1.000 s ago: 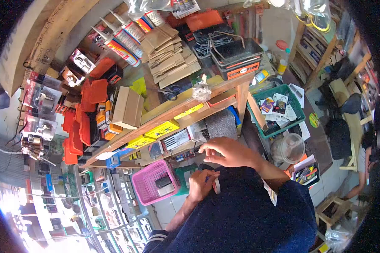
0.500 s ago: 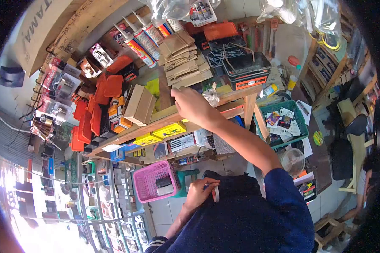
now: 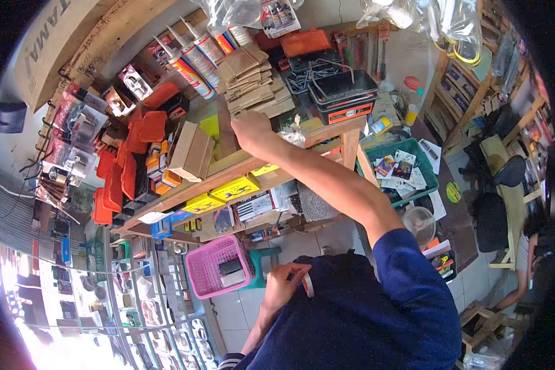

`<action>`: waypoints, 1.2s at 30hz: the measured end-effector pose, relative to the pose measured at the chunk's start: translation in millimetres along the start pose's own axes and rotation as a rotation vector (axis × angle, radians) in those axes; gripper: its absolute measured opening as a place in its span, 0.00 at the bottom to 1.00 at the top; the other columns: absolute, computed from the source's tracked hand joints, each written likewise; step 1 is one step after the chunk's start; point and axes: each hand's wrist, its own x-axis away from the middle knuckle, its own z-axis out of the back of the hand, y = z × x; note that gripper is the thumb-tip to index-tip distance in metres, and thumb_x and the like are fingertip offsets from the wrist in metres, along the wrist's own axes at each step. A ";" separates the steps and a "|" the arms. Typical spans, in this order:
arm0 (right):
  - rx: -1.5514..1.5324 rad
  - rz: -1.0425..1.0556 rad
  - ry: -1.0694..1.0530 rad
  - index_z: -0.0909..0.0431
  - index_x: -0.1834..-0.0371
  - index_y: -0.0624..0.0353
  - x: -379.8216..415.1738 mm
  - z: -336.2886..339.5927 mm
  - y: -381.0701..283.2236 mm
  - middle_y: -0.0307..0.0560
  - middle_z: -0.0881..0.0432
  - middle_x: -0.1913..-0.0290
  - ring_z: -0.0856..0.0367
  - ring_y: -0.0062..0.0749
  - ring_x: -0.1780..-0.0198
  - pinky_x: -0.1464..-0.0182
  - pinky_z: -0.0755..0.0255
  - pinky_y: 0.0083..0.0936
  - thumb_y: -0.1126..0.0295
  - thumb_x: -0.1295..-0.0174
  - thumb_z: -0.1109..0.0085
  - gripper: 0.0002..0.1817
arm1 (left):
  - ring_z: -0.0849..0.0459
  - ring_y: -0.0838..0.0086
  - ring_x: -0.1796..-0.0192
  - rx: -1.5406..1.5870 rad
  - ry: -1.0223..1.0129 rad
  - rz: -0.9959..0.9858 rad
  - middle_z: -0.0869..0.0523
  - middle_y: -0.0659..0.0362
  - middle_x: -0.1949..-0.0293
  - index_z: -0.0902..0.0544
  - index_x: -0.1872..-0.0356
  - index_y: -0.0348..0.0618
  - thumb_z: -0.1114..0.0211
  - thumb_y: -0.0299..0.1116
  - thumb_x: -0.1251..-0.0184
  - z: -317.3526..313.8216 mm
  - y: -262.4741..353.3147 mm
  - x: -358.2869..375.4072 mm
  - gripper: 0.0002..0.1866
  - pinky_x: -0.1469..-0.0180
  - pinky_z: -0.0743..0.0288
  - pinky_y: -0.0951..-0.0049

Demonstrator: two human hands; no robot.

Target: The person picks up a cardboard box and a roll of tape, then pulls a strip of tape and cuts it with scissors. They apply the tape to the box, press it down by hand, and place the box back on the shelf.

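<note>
My right hand (image 3: 253, 132) reaches over the wooden shelf top, its fingers curled closed. What it holds, if anything, I cannot tell. Just beyond it lies a stack of folded brown cardboard (image 3: 253, 83). A crumpled clear plastic bag (image 3: 293, 132) sits beside the wrist. To the left stands a brown cardboard box (image 3: 191, 151), tilted against small boxes. Low in front of my dark blue shirt, my left hand (image 3: 282, 285) is closed, thumb and fingers pinched at a narrow white curved piece with a reddish edge (image 3: 309, 285).
Sealant tubes (image 3: 191, 74) and black bins with orange lids (image 3: 111, 185) crowd the shelf. A black bin (image 3: 344, 92) stands at its right end. Below are a pink basket (image 3: 197, 271) and a green stool (image 3: 265, 259). A green basket (image 3: 435, 179) holds cards. At far right, another person's arm (image 3: 521, 287) shows.
The view has shifted, so the shelf and its goods appear farther left. My right hand stays closed above the shelf top; my left hand keeps its pinch near the shirt.
</note>
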 end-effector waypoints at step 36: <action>-0.962 -0.017 -1.061 0.21 0.40 0.57 484.2 87.1 -14.4 0.39 0.26 0.60 0.25 0.31 0.52 0.45 0.36 0.32 0.57 0.48 0.20 0.33 | 0.11 0.73 0.50 0.546 -0.162 0.356 0.09 0.51 0.51 0.18 0.50 0.32 0.38 0.35 0.22 -9.6 -11.1 197.4 0.14 0.46 0.20 0.70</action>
